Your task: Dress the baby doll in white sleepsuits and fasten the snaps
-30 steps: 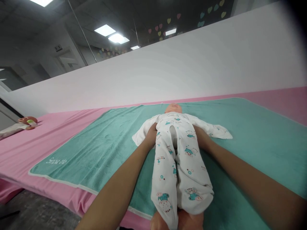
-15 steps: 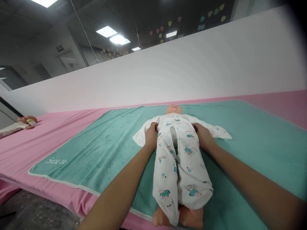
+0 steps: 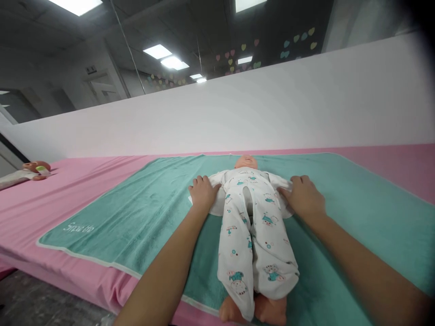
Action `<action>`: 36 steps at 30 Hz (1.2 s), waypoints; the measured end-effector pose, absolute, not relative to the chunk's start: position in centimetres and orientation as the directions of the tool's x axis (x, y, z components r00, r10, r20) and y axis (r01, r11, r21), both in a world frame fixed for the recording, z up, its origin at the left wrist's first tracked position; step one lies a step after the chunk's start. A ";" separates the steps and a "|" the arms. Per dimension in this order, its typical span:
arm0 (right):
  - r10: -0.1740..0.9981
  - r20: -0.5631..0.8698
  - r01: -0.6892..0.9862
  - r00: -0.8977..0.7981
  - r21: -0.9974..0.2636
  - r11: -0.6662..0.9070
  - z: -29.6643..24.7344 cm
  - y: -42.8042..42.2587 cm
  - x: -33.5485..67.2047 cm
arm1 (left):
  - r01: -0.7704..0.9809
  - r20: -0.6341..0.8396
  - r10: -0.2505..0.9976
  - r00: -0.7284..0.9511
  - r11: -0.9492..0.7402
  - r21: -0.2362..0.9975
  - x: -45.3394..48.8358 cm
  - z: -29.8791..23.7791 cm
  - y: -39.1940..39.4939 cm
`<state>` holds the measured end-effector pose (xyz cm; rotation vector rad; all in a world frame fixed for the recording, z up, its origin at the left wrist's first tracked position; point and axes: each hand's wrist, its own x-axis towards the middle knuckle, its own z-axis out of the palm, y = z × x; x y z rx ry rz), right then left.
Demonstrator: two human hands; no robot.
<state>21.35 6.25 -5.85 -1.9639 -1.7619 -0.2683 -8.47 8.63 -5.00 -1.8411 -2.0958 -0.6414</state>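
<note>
Head-worn view from above the foot end of the baby doll (image 3: 253,235), facing forward and down along its length, close enough to put the doll's feet at the bottom edge of frame. Wide, slightly tilted framing, taking in the teal towel (image 3: 112,213), pink sheet (image 3: 84,181), white wall (image 3: 238,108) and ceiling lights (image 3: 157,51).

Left hand (image 3: 204,194), right hand (image 3: 303,197) lying flat, palms down, well apart.
</note>
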 end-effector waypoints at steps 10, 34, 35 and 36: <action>0.906 0.395 0.796 0.151 -0.593 0.125 -5.6 6.7 22.1 | 0.865 0.483 0.856 -0.185 -0.092 0.494 -7.8 -3.7 7.7; 0.800 0.065 -0.119 -0.596 -0.993 -0.007 -1.3 2.6 19.8 | 0.062 -0.025 0.763 0.646 -0.020 0.998 -7.8 -1.3 5.4; 0.798 0.072 -0.122 -0.598 -0.993 -0.002 -1.6 2.7 19.6 | 0.107 0.001 0.803 0.597 -0.081 0.991 -7.5 -1.0 5.2; 0.796 0.074 -0.123 -0.601 -0.992 0.000 -2.0 2.8 19.5 | 0.147 0.043 0.838 0.544 -0.146 0.978 -7.2 -0.7 5.0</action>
